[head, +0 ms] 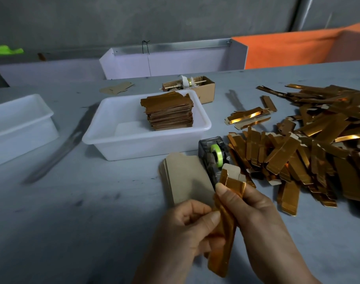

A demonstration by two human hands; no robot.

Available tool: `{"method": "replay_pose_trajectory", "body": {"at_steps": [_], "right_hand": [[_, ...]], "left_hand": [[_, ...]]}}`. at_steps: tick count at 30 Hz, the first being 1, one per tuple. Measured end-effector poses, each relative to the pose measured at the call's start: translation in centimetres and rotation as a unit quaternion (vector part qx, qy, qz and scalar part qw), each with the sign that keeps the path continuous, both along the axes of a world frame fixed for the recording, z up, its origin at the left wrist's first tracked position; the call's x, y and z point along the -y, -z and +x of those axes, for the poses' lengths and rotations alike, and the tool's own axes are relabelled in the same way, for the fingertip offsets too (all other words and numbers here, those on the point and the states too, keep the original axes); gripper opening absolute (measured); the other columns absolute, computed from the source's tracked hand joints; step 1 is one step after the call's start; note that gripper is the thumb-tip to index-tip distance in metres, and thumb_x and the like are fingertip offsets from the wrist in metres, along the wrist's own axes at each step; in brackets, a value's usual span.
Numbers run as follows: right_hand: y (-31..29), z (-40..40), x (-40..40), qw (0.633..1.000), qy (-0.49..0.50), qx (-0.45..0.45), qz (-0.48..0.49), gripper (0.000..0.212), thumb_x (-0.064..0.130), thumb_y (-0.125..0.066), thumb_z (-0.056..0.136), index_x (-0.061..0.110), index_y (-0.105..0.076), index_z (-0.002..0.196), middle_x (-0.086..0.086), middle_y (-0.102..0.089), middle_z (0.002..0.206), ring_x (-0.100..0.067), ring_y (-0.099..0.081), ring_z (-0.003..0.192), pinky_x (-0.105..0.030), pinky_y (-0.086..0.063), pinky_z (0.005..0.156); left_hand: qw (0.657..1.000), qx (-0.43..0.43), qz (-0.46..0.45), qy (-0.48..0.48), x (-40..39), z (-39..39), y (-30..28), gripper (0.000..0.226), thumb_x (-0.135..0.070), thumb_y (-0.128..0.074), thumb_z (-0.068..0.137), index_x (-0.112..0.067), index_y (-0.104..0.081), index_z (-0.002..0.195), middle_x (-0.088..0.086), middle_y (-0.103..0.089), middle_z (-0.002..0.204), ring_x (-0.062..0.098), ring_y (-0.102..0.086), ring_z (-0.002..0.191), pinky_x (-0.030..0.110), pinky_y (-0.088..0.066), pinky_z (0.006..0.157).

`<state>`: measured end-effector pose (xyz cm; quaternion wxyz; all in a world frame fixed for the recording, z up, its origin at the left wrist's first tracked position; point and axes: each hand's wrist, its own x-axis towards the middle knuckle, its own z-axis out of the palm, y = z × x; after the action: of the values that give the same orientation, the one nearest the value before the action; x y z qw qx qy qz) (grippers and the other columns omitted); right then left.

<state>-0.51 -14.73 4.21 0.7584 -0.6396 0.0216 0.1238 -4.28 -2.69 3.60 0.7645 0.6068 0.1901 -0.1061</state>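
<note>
The curled thumb and forefinger of the left hand [185, 228] are being pinched onto the middle of a long, narrow gold-foil cardboard carton blank [223, 242]. Its upper part is being gripped by the right hand [254, 210], with the thumb [224, 192] being pressed flat against the foil face and the other fingers being wrapped behind it. The blank is being held in the air above the near part of the grey table [93, 222], tilted, with its plain brown end flaps being pointed away from the person.

Just beyond those flaps, a black tape dispenser with a lime-green roll [215, 155] is being flanked on the left by a small stack of plain brown cardboard sheets [185, 177] and on the right by a wide, loose heap of gold-foil blanks [310, 148]. Farther back, a neat stack of flat gold blanks [168, 111] is being kept in a white rectangular plastic tub [134, 146]. A second white tub [17, 128] is being shown well apart at the left, and a small brown cardboard box [203, 90] just behind the first tub.
</note>
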Motion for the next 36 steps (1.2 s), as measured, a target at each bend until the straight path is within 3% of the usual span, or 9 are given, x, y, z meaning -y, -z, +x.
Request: {"method": "replay_pose_trajectory", "body": {"at_steps": [2, 5, 9, 13, 18, 24, 30, 34, 36], "right_hand": [[-0.6, 0.4, 0.0, 0.999, -0.004, 0.018, -0.045, 0.035, 0.046, -0.061, 0.068, 0.012, -0.068, 0.076, -0.011, -0.065, 0.072, -0.010, -0.063, 0.063, -0.013, -0.049, 0.050], [-1.2, 1.9, 1.3, 0.981, 0.027, 0.105, -0.159, 0.042, 0.060, -0.049, 0.067, 0.024, -0.066, 0.077, 0.011, -0.065, 0.070, 0.002, -0.060, 0.065, -0.015, -0.044, 0.050], [-1.3, 4.8, 3.7, 0.951, 0.079, 0.142, -0.262, 0.010, 0.039, -0.058, 0.084, 0.034, -0.063, 0.077, 0.009, -0.064, 0.076, -0.008, -0.056, 0.068, -0.020, -0.036, 0.054], [-0.2, 5.8, 3.4, 0.947, 0.007, 0.110, -0.302, 0.015, 0.034, -0.060, 0.086, 0.031, -0.063, 0.072, 0.011, -0.063, 0.076, -0.007, -0.056, 0.076, -0.023, -0.036, 0.059], [0.5, 5.9, 2.7, 0.946, -0.011, 0.089, -0.311, 0.016, 0.035, -0.064, 0.083, 0.024, -0.065, 0.072, 0.005, -0.064, 0.073, -0.007, -0.057, 0.072, -0.022, -0.036, 0.056], [0.5, 5.7, 2.6, 0.939, -0.041, 0.071, -0.333, 0.016, 0.033, -0.062, 0.086, 0.022, -0.064, 0.075, 0.000, -0.064, 0.076, -0.009, -0.056, 0.071, -0.021, -0.036, 0.053], [0.4, 5.7, 2.3, 0.962, -0.032, 0.019, -0.270, 0.012, 0.023, -0.062, 0.088, 0.015, -0.066, 0.080, -0.006, -0.065, 0.084, -0.016, -0.057, 0.081, -0.024, -0.039, 0.058], [0.9, 5.4, 2.1, 0.978, -0.004, -0.007, -0.210, 0.012, 0.018, -0.060, 0.089, 0.012, -0.067, 0.080, -0.004, -0.066, 0.081, -0.015, -0.058, 0.082, -0.024, -0.037, 0.062], [1.1, 5.3, 2.1, 0.988, 0.008, -0.031, -0.148, 0.014, 0.017, -0.058, 0.089, 0.010, -0.068, 0.083, -0.004, -0.068, 0.077, -0.017, -0.061, 0.080, -0.025, -0.039, 0.064]], "left_hand": [[1.000, 0.007, -0.024, -0.015, 0.3, 0.1, 0.0, 0.005, -0.026, -0.072, 0.063, -0.024, -0.076, 0.066, 0.002, -0.069, 0.064, 0.010, -0.066, 0.056, 0.018, -0.051, 0.052], [0.991, 0.048, 0.033, -0.118, 0.0, 0.8, 0.2, 0.015, -0.016, -0.071, 0.078, -0.028, -0.076, 0.070, 0.002, -0.066, 0.061, 0.006, -0.056, 0.049, 0.016, -0.044, 0.044], [0.975, 0.089, 0.053, -0.197, -1.4, 1.9, 0.0, 0.016, -0.016, -0.064, 0.087, -0.016, -0.072, 0.074, 0.003, -0.058, 0.060, 0.006, -0.045, 0.044, 0.016, -0.036, 0.041], [0.976, 0.088, 0.046, -0.196, -1.0, 2.5, 0.1, 0.012, -0.014, -0.063, 0.087, -0.011, -0.070, 0.078, 0.004, -0.058, 0.059, 0.003, -0.045, 0.039, 0.013, -0.034, 0.035], [0.981, 0.078, 0.032, -0.173, 0.0, 2.6, 0.7, 0.017, -0.013, -0.066, 0.085, -0.014, -0.073, 0.070, 0.008, -0.063, 0.064, 0.020, -0.054, 0.059, 0.024, -0.044, 0.045], [0.983, 0.056, 0.010, -0.175, 0.2, 2.7, 1.2, 0.010, -0.014, -0.066, 0.086, -0.013, -0.073, 0.078, 0.012, -0.072, 0.079, 0.030, -0.063, 0.080, 0.041, -0.050, 0.073], [0.986, 0.045, 0.005, -0.163, 0.2, 2.6, 1.5, 0.007, -0.014, -0.065, 0.087, -0.013, -0.072, 0.085, 0.015, -0.072, 0.085, 0.027, -0.064, 0.080, 0.032, -0.049, 0.063], [0.989, 0.045, 0.005, -0.138, 0.7, 2.7, 1.4, 0.008, -0.013, -0.066, 0.086, -0.011, -0.072, 0.082, 0.011, -0.069, 0.072, 0.015, -0.059, 0.060, 0.019, -0.042, 0.044], [0.992, 0.041, 0.014, -0.117, 1.2, 2.9, 1.4, 0.009, -0.014, -0.064, 0.088, -0.009, -0.071, 0.086, 0.012, -0.070, 0.075, 0.012, -0.057, 0.056, 0.015, -0.038, 0.039]]}}
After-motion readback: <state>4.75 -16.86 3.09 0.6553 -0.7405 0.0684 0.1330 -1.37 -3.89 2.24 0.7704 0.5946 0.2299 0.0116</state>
